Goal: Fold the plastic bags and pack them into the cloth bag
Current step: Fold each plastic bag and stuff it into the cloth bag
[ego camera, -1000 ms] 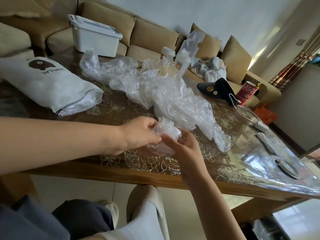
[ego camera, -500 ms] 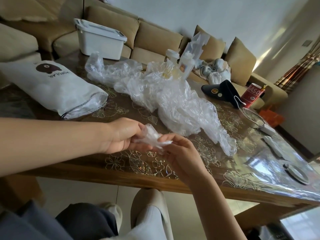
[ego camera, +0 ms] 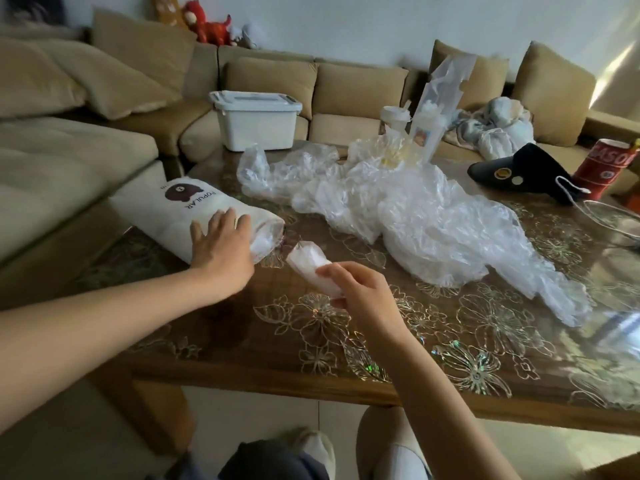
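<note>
One folded plastic bag [ego camera: 309, 269] pinched in your right hand [ego camera: 360, 296] may unfold if that pinch eases; your left hand [ego camera: 221, 251] lies flat, fingers spread, on the cloth bag [ego camera: 187, 211].

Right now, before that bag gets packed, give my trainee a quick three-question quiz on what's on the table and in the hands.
1. True or false: the left hand rests open on the cloth bag.
2. What does the right hand hold? A) nothing B) a folded plastic bag C) the cloth bag
3. Fill in: on the table, the pile of loose plastic bags lies to the person's ___ of the cloth bag.
Key: 1 true; 2 B; 3 right.
</note>
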